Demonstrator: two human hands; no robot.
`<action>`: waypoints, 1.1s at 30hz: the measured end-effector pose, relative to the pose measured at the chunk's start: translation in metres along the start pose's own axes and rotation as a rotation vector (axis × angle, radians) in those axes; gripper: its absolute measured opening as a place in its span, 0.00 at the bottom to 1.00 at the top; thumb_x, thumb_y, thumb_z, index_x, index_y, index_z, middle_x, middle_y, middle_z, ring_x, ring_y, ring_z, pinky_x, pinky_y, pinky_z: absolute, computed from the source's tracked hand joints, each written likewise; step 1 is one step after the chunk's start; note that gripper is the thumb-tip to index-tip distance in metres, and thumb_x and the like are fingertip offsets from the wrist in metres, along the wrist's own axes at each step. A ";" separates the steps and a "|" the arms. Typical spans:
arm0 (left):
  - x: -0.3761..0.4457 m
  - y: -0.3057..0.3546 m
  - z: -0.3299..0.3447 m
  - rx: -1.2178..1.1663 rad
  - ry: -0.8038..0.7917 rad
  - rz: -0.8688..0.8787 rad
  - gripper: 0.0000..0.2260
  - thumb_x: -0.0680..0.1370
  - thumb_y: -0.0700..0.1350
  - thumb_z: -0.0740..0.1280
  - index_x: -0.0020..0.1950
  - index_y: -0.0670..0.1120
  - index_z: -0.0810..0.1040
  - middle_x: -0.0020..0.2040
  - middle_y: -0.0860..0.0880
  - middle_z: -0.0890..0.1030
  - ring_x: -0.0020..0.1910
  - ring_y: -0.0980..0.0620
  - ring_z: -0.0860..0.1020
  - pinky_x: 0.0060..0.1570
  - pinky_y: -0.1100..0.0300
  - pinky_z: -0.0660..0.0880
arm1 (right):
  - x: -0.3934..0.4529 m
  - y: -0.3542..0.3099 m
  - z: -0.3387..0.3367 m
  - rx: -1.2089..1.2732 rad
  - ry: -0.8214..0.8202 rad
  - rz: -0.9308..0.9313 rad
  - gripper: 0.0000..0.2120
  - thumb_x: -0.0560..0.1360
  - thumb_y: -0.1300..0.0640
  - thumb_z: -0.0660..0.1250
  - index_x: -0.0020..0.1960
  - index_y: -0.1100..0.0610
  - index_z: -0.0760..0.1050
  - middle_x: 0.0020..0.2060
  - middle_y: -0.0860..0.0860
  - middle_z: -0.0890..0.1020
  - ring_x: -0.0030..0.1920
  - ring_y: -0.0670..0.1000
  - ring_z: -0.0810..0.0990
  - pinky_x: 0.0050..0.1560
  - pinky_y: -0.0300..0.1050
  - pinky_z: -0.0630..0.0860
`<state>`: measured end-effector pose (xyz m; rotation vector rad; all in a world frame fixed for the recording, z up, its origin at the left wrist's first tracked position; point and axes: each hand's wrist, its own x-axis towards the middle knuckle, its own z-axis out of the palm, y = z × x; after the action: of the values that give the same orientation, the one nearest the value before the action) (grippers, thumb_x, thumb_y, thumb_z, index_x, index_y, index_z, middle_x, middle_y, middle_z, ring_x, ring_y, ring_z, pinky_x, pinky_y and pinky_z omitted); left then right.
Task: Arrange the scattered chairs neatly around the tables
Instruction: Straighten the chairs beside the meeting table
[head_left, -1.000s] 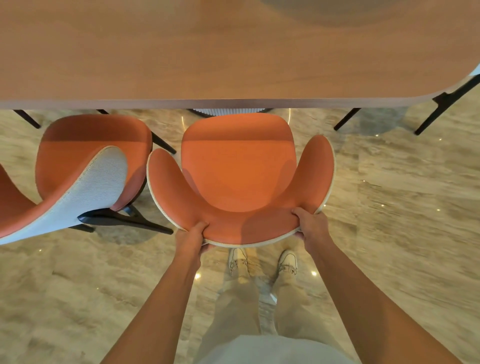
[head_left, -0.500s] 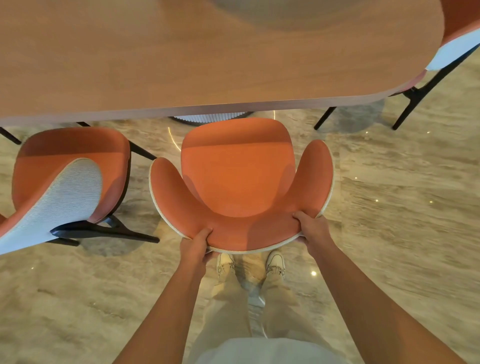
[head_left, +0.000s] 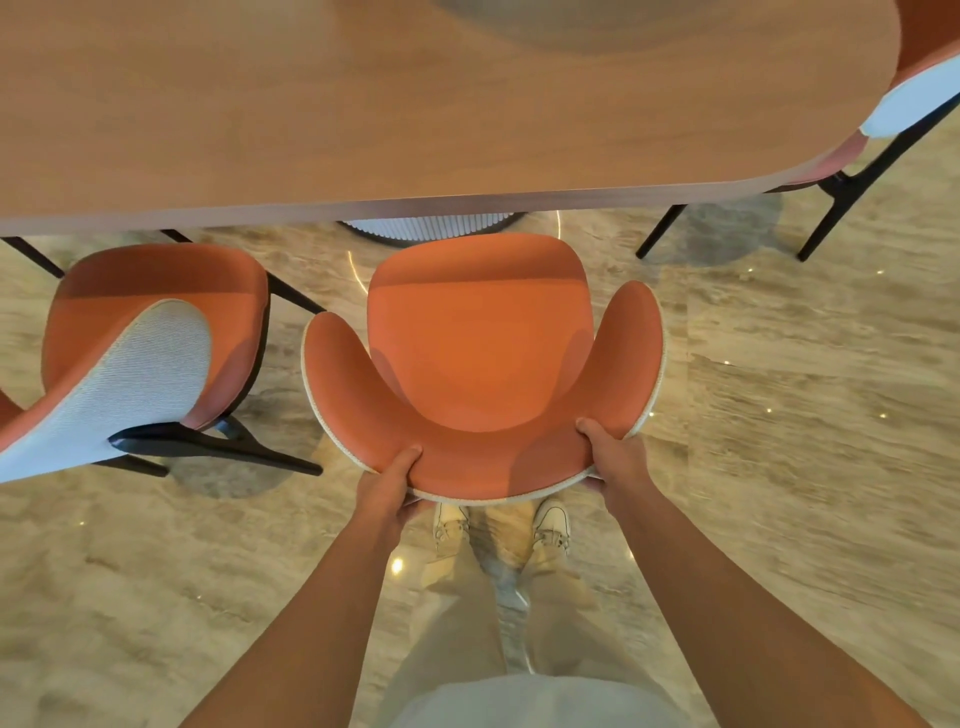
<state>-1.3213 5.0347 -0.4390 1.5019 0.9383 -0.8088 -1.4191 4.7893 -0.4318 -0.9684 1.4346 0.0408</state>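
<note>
1. The chair (head_left: 480, 358) is sitting on the floor (head_left: 805, 467) just near of the table (head_left: 363, 104), its seat front almost meeting the table edge but not yet under it — the table is lying straight ahead, on the far side of the grip.
2. Its front-to-back axis is running near to far, roughly square to the table edge, so a straight push away from the body looks like the move called for.
3. The left hand (head_left: 387, 493) is clamping the backrest rim left of centre, thumb on the orange inner face; the right hand (head_left: 613, 457) is gripping the rim further right. Both are sitting about equally close.
4. The chair is looking like an orange padded shell with a pale woven back edge and curved wings.
5. A second chair (head_left: 156, 353) is standing to the left, turned askew — close to the left wing, yet apart.
</note>
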 end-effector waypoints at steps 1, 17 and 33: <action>0.001 -0.001 0.000 -0.001 -0.003 0.006 0.21 0.76 0.47 0.75 0.66 0.43 0.74 0.57 0.41 0.83 0.51 0.43 0.83 0.46 0.47 0.82 | 0.001 0.002 0.000 -0.005 -0.001 -0.013 0.23 0.73 0.54 0.75 0.64 0.57 0.70 0.54 0.52 0.80 0.47 0.48 0.80 0.38 0.48 0.81; 0.011 -0.010 0.001 -0.043 -0.134 -0.037 0.14 0.77 0.53 0.73 0.61 0.51 0.77 0.58 0.48 0.83 0.59 0.46 0.81 0.54 0.49 0.81 | 0.025 0.028 0.009 0.040 0.097 -0.104 0.24 0.69 0.49 0.75 0.62 0.54 0.74 0.51 0.48 0.83 0.50 0.49 0.82 0.51 0.49 0.77; 0.009 -0.010 0.003 -0.066 -0.092 -0.035 0.22 0.76 0.52 0.74 0.68 0.49 0.75 0.59 0.48 0.83 0.59 0.46 0.81 0.49 0.51 0.81 | 0.027 0.027 0.009 -0.024 0.144 -0.104 0.36 0.66 0.40 0.79 0.66 0.55 0.73 0.54 0.50 0.82 0.55 0.54 0.81 0.60 0.53 0.77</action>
<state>-1.3259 5.0333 -0.4519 1.3832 0.9163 -0.8574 -1.4214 4.7978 -0.4704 -1.0822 1.5153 -0.0906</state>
